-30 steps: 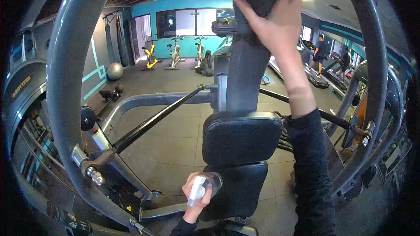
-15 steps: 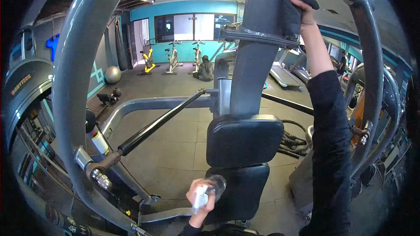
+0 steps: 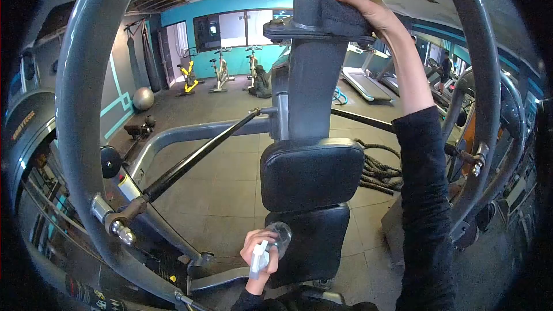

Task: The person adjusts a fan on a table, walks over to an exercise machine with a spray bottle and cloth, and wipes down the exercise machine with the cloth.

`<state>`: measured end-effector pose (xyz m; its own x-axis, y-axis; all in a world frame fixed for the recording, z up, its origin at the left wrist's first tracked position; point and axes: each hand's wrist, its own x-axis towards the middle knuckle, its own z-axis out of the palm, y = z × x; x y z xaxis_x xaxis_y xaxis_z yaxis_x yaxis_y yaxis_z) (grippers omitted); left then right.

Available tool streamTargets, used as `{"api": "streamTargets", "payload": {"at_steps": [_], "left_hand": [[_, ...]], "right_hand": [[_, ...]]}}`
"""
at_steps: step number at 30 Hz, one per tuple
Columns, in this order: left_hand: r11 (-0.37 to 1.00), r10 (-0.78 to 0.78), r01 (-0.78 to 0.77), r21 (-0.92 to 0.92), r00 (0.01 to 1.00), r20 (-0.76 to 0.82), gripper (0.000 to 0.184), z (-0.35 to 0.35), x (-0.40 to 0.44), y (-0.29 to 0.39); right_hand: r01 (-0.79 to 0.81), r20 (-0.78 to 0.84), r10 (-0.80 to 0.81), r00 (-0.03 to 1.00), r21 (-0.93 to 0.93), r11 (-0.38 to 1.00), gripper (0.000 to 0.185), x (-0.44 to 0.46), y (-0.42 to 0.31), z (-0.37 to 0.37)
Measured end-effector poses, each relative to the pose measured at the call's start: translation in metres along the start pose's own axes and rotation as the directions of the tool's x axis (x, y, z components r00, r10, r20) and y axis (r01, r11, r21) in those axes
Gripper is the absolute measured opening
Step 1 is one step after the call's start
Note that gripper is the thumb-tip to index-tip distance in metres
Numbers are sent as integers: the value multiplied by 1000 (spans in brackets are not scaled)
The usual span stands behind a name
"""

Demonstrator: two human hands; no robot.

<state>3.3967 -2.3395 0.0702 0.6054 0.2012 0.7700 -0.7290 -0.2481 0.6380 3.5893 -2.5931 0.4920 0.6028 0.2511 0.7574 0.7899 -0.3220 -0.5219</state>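
Up high, the right hand (image 3: 381, 16) has its thumb on a dark cloth (image 3: 341, 16), against the tall post (image 3: 315, 80) — other fingers hidden, can't tell. Down low, the left hand (image 3: 253, 244) curls round a spray bottle (image 3: 283, 238).

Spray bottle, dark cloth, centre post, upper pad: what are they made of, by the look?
Spray bottle: probably clear plastic, see-through body; opaque white trigger, likely plastic too.
Dark cloth: matte, soft-edged fabric, maybe towelling; fibre unclear.
Centre post: likely painted metal, smooth dark grey with a low sheen.
Upper pad: black, leather-like cover, probably vinyl; soft sheen, rounded edges.
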Motion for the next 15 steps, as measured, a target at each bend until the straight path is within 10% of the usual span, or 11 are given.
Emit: {"api": "streamTargets", "payload": {"at_steps": [7, 10, 14, 15], "left_hand": [[998, 53, -53, 21, 999, -3, 12, 0, -2, -1], [999, 40, -38, 35, 997, -66, 13, 4, 4, 5], [999, 37, -36, 34, 998, -41, 13, 7, 8, 6], [999, 38, -36, 36, 999, -37, 13, 8, 7, 5]], "right_hand": [[180, -38, -194, 980, -232, 956, 55, -32, -35, 26], [193, -369, -412, 833, -504, 842, 77, -51, -37, 57], [-348, -557, -387, 735, -800, 489, 72, -43, -87, 108], [-277, -588, -573, 572, -795, 540, 106, -19, -86, 111]]}}
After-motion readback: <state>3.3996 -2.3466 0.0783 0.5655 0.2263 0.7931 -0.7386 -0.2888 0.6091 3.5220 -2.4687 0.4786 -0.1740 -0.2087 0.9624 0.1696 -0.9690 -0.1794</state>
